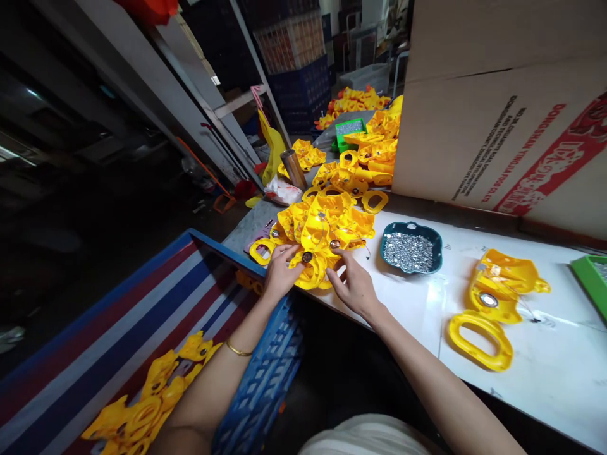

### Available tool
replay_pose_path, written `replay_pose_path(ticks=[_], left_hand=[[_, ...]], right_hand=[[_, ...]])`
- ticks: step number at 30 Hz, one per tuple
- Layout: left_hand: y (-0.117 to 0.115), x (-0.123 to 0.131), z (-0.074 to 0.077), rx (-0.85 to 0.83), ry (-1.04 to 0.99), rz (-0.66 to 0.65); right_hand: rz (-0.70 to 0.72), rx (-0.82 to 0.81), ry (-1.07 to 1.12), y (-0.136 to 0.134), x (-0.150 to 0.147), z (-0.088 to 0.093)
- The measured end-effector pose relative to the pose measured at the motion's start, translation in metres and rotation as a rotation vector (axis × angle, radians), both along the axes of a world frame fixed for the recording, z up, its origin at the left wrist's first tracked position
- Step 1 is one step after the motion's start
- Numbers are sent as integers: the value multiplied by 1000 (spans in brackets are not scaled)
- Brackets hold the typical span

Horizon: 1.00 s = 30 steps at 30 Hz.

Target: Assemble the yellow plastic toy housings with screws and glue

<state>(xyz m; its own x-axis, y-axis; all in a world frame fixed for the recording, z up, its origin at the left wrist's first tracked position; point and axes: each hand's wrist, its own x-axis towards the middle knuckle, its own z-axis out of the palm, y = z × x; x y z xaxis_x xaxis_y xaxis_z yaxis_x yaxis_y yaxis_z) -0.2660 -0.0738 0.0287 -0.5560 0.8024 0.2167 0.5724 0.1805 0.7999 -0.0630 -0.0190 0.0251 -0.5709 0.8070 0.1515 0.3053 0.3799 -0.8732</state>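
A heap of yellow plastic shells, several with small round speakers and thin wires, lies at the near left end of the white table. My left hand is at the heap's front left, its thumb and fingers closed on the edge of a yellow plastic shell with a dark round speaker. On the other side of that shell is my right hand, thumb and forefinger apart, the fingertips at the heap's edge. A yellow oval ring lies beside my left hand. Parts of the fingertips are hidden among the shells.
A dark green tray of small screws stands right of the heap. Farther right lie a yellow shell, another oval ring and a green tray. A cardboard box stands behind. A striped-lined bin with yellow parts is at left.
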Motion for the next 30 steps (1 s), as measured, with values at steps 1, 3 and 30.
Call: replay_pose_path(ticks=[1, 3, 30], left_hand=[[1, 0, -1, 25, 0, 4], [2, 1, -1, 75, -7, 22], [-44, 172, -12, 207, -579, -75]], right_hand=[[12, 12, -14, 1, -1, -2], [11, 35, -40, 3, -2, -8], [-122, -73, 361, -31, 133, 7]])
